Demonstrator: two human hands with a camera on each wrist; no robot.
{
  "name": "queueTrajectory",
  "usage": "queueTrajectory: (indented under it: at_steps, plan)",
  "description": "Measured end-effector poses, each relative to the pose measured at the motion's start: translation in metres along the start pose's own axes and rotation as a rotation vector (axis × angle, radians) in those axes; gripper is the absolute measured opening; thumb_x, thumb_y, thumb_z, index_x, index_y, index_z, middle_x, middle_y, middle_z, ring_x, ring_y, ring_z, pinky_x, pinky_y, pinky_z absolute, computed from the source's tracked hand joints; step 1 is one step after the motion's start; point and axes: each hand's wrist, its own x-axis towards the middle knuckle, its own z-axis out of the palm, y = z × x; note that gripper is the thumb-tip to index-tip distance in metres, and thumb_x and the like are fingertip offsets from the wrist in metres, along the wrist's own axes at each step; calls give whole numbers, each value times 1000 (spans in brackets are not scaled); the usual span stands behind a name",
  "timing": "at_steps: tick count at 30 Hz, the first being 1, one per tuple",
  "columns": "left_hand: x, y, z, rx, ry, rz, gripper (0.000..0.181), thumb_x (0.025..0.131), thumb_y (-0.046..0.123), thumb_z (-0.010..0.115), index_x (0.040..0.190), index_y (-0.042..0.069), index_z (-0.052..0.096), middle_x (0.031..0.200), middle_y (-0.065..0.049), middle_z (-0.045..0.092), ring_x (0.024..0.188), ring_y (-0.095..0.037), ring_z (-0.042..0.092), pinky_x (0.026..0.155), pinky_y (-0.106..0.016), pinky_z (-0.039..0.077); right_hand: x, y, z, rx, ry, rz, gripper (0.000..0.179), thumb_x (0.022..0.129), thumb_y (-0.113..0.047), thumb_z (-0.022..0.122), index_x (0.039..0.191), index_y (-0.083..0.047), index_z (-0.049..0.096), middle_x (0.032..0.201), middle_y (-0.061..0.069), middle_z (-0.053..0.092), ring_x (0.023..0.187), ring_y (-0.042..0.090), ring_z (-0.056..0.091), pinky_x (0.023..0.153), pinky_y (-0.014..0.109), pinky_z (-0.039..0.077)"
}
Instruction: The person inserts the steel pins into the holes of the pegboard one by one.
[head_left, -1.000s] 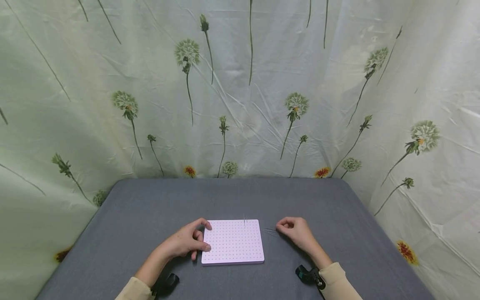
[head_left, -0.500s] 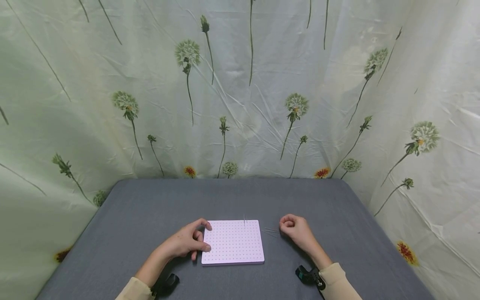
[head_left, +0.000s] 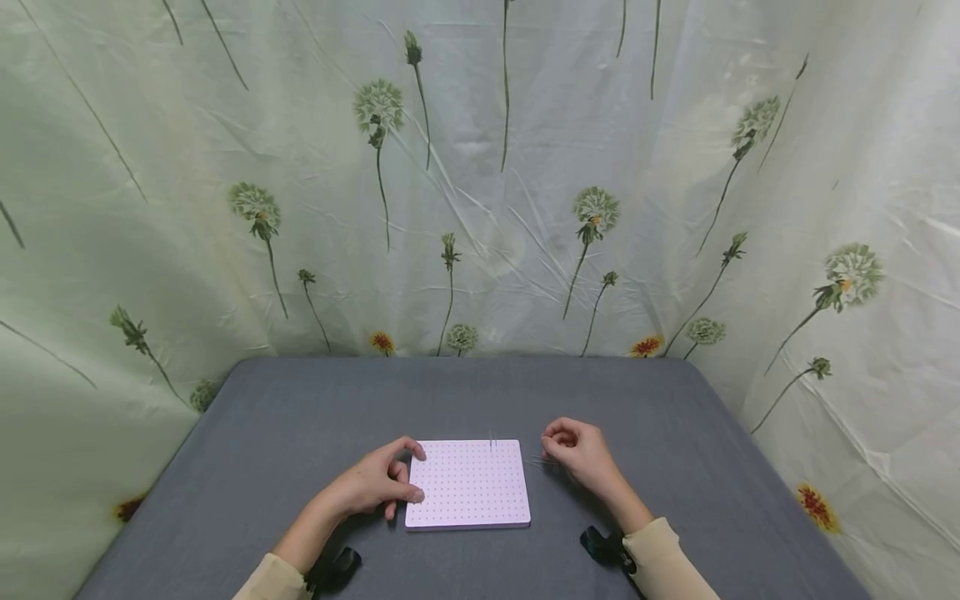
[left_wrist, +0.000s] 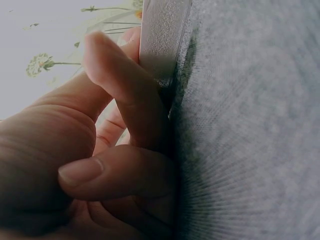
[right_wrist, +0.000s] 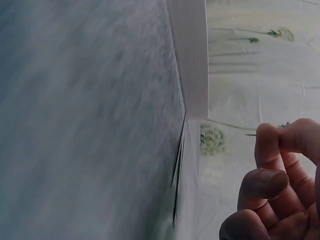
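A white board dotted with small holes (head_left: 468, 487) lies flat on the grey cloth. My left hand (head_left: 369, 483) grips its left edge, index fingertip and thumb on the top face; in the left wrist view, other fingers curl low beside the board's side wall (left_wrist: 162, 40). A few thin needles (head_left: 492, 442) stand upright near the board's back right corner. My right hand (head_left: 581, 452), raised to the right of the board, pinches a thin needle between thumb and index finger; only a short dark tip (right_wrist: 250, 134) shows. Loose needles (right_wrist: 178, 170) lie on the cloth below it.
A grey cloth-covered table (head_left: 315, 400) spreads around the board. Behind and beside it hangs a pale curtain (head_left: 480, 208) printed with dandelions. A black wrist device (head_left: 333, 571) sits on the left wrist, another (head_left: 602, 547) on the right.
My right hand has risen from beside the loose needles and shifted left toward the board, with a needle pinched. My left hand and the board stay in place.
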Motion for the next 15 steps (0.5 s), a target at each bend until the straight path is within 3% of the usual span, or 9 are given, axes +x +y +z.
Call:
queueTrajectory:
  at_steps: [7,15]
  plan:
    - [-1,0,0,5,6,9,55,88,16,87,131,9,54,67,2,58,44,-8,57,42,-21,31,6,-13,14,-46,-42,-34,5,92,-9,80,90,-8,76,81,-1,68,70,6,54,66,22,45]
    - [-1,2,-1,18,6,4,54,89,17,87,131,10,54,67,1,58,44,-8,57,43,-22,31,13,-22,30,-34,-84,-45,4,92,-11,80,89,-9,77,71,-5,50,65,6,45,62,22,36]
